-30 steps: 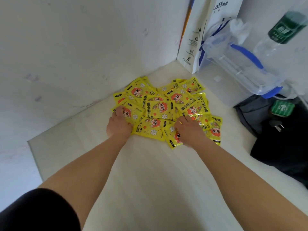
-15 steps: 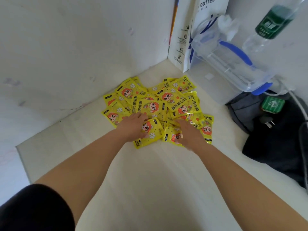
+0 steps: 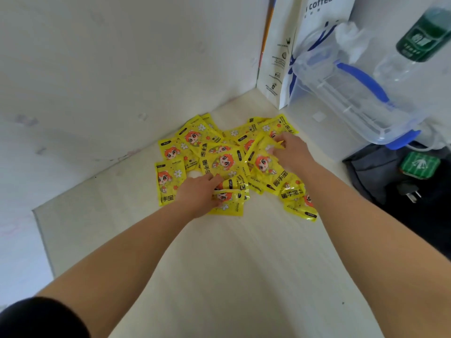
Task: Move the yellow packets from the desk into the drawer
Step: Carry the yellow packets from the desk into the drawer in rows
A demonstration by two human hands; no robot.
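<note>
"Two hands in the heap; what has each got?"

"My left hand (image 3: 199,195) sits at the near edge of the yellow packets (image 3: 220,162), fingers curled down round a crumpled one. My right hand (image 3: 291,153) is at the far right side, thumb and fingers pinching a packet's edge. What lies under either palm I cannot tell."

"And the drawer?"

"Not in view. Every packet I can see lies on the desk (image 3: 244,264), overlapping in a heap in the corner by the wall."

"So how do you do this well?"

"I judge scooping beats picking singly. I'd sweep both hands inward so the packets stack, then clamp the bundle from two sides before lifting. They look slick, so I'd take a modest handful. I'd also hold the right wrist low, clear of the plastic box (image 3: 353,98) and paper bag (image 3: 275,57) just beyond the heap."
</note>
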